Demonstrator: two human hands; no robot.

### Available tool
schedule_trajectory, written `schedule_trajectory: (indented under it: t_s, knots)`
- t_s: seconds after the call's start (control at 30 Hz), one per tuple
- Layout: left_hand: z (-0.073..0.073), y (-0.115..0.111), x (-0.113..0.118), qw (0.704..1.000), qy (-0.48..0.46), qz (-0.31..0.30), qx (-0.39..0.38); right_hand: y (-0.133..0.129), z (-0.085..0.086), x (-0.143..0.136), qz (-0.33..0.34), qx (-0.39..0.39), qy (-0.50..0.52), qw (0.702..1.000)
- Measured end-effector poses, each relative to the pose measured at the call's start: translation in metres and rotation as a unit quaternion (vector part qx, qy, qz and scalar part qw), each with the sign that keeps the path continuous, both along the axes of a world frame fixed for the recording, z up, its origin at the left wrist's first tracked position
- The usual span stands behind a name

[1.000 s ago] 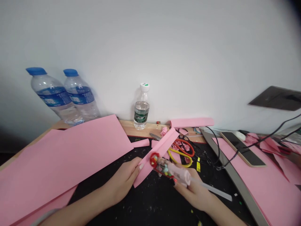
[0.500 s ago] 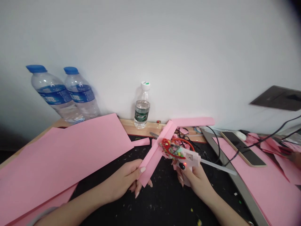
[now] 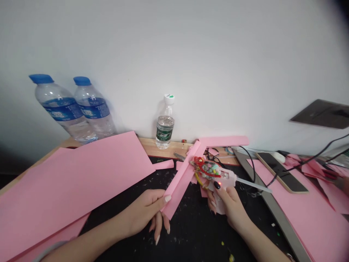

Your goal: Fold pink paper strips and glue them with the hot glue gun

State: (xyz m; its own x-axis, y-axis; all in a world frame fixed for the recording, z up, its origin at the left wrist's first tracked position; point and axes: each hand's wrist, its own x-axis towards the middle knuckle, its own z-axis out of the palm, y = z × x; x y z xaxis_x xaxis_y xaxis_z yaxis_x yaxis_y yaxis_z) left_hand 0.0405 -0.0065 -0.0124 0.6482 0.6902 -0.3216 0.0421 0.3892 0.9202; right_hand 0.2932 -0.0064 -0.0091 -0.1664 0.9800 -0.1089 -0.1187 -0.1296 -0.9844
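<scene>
My left hand (image 3: 154,209) pinches the near end of a folded strip of pink paper (image 3: 181,178), thumb on top and fingers underneath. The strip slants away toward the wall, with a raised fold along its left side. In my right hand (image 3: 227,203) is a white glue gun (image 3: 226,178) with a lit red light. A clear glue stick (image 3: 253,184) sticks out of its back. Its front is wrapped in red, green and yellow bits and points left, close to the strip; whether the nozzle touches the paper I cannot tell.
Large pink sheets (image 3: 89,167) lie on the left of the black mat (image 3: 180,240). Two blue-capped bottles (image 3: 92,109) and a smaller water bottle (image 3: 165,127) stand by the wall. A phone (image 3: 283,173), cables and pink scraps lie at the right, where another person's hand (image 3: 344,183) shows.
The glue gun in my right hand has shifted slightly right. My left hand's fingers have spread lower under the paper strip, and the strip's fold looks more closed.
</scene>
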Motion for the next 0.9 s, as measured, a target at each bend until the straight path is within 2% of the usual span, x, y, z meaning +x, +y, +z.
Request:
schedule_trajectory:
  t_s: [0.3, 0.57, 0.63, 0.8, 0.9]
  knots:
    - [-0.0028, 0.0002, 0.0014, 1.000, 0.017, 0.003, 0.014, -0.0004, -0.0009, -0.0015, 0.029, -0.010, -0.016, 0.999]
    - [-0.0041, -0.0007, 0.0012, 0.999, 0.019, 0.011, 0.028, -0.0024, -0.0018, 0.0032, 0.122, -0.036, -0.034, 0.991]
    - [-0.0041, -0.0009, 0.0010, 0.999, 0.023, 0.013, 0.029, -0.0029, -0.0033, 0.0046, 0.113, -0.029, -0.027, 0.993]
    - [-0.0058, -0.0012, -0.0008, 0.999, 0.035, 0.008, 0.029, -0.0009, -0.0044, 0.0036, 0.026, 0.003, -0.005, 1.000]
    - [-0.0065, -0.0011, -0.0007, 0.999, 0.039, 0.006, 0.034, 0.0009, -0.0010, 0.0005, 0.019, -0.004, -0.029, 0.999]
